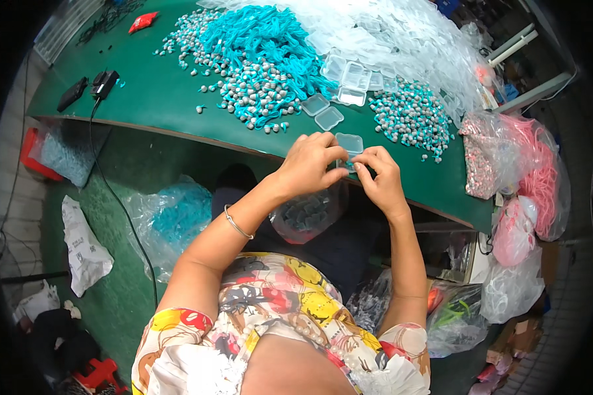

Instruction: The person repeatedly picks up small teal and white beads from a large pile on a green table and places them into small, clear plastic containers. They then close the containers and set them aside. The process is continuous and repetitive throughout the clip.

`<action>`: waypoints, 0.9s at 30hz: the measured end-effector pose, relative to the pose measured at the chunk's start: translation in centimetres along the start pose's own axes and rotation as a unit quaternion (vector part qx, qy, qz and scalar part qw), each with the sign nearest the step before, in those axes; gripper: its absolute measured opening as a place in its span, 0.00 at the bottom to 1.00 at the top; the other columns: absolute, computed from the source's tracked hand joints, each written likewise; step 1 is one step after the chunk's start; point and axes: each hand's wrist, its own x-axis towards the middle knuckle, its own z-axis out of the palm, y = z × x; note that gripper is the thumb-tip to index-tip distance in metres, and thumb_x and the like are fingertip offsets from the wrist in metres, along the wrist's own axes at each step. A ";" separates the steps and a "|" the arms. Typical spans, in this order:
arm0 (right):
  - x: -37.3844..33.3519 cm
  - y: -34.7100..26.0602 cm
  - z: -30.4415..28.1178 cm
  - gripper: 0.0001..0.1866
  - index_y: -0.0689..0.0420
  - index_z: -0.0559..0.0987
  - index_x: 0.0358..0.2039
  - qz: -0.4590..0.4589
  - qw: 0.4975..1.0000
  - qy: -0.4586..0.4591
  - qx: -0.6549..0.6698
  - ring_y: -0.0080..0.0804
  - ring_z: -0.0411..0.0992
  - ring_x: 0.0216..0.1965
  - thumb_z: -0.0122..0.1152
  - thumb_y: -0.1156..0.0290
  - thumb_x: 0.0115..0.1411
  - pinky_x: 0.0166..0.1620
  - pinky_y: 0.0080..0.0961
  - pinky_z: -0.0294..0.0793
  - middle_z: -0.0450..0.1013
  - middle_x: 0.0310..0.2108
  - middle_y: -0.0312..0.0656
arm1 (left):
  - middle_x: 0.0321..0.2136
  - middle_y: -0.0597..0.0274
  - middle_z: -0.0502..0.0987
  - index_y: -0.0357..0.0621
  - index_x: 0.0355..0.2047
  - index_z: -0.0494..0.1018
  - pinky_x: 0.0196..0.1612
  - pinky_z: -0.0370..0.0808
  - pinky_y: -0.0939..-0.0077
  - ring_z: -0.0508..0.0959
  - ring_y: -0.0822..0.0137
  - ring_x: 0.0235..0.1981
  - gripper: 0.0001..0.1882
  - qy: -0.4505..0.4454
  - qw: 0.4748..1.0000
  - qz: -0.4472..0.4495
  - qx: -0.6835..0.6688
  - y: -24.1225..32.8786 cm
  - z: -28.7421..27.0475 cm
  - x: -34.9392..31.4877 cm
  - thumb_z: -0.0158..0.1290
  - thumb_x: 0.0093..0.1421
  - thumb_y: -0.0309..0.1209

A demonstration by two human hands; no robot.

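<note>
A small clear plastic case with its lid raised is held between my hands at the table's front edge. My left hand grips its left side, with thumb and forefinger bent round it. At its right side my right hand is closed, its thumb and forefinger against the case. A bit of teal shows inside, partly hidden by my fingers. Just beyond lie more open clear cases. To their right spreads a pile of small grey-and-teal rounded pieces. Teal cords with grey rounded ends are heaped to the left.
Clear plastic bags cover the table's far side. Bagged pink cords hang at the right edge. On the green table lie black devices with a cable. A bag of clear cases sits below my hands; a teal-filled bag is lower left.
</note>
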 end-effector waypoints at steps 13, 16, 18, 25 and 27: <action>13.0 2.5 4.8 0.08 0.55 0.83 0.33 -0.006 0.988 0.007 -0.156 0.47 0.78 0.36 0.66 0.67 0.55 0.40 0.42 0.75 0.78 0.32 0.46 | 0.31 0.67 0.73 0.54 0.34 0.77 0.42 0.67 0.62 0.74 0.61 0.37 0.12 -0.014 1.000 -0.006 0.006 -0.4 0.2 -0.1 0.65 0.51 0.39; 14.5 3.3 6.6 0.10 0.56 0.83 0.34 0.018 0.976 0.002 -0.217 0.47 0.79 0.36 0.67 0.65 0.54 0.39 0.43 0.75 0.80 0.32 0.47 | 0.29 0.68 0.73 0.55 0.35 0.77 0.42 0.67 0.62 0.74 0.61 0.37 0.12 -0.017 1.000 -0.009 0.011 -0.3 0.2 -0.1 0.65 0.52 0.39; 14.6 3.4 6.7 0.09 0.55 0.83 0.34 0.052 0.973 -0.008 -0.224 0.48 0.79 0.37 0.65 0.66 0.54 0.42 0.45 0.75 0.80 0.33 0.48 | 0.29 0.67 0.73 0.55 0.34 0.77 0.40 0.67 0.62 0.74 0.61 0.37 0.12 -0.011 1.000 -0.010 0.014 -0.1 0.2 -0.1 0.65 0.51 0.40; 10.1 1.9 1.3 0.07 0.60 0.82 0.36 0.104 0.993 0.050 -0.016 0.28 0.76 0.28 0.64 0.74 0.56 0.36 0.24 0.75 0.79 0.27 0.42 | 0.29 0.68 0.72 0.55 0.36 0.76 0.41 0.66 0.63 0.73 0.61 0.38 0.12 -0.013 1.000 -0.012 0.006 0.0 0.3 -0.2 0.64 0.53 0.38; 7.0 1.5 0.4 0.07 0.61 0.81 0.37 0.095 0.992 0.054 0.062 0.22 0.74 0.30 0.63 0.77 0.56 0.37 0.21 0.73 0.78 0.29 0.39 | 0.30 0.67 0.72 0.54 0.37 0.76 0.41 0.66 0.63 0.73 0.61 0.37 0.13 -0.011 1.000 -0.011 0.005 0.1 0.1 -0.3 0.64 0.52 0.37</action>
